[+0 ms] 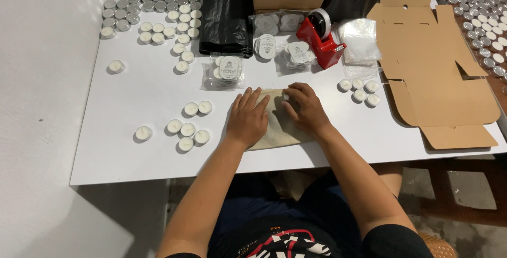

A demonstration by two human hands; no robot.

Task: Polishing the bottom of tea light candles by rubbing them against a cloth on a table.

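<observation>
Two hands rest on a beige cloth pouch [278, 126] lying at the near middle of the white bench [127, 131]. Left hand [247, 116] lies palm down and flat on the pouch's left part, fingers [248, 99] straight, slightly spread, pointing toward twelve o'clock. Right hand [304, 107] sits at three o'clock of it, knuckles raised, fingers curled and drawn together at the pouch's top edge; whether they pinch the cloth I cannot tell. Both forearms run back toward six o'clock, the right one angled in from five.

At nine o'clock from the hands lie loose white tealight candles [187, 129]. At twelve o'clock sit clear packets of round white labels [225, 70], with a red tape dispenser [321, 39] at one o'clock. Flat brown cardboard [438, 62] lies at three o'clock.
</observation>
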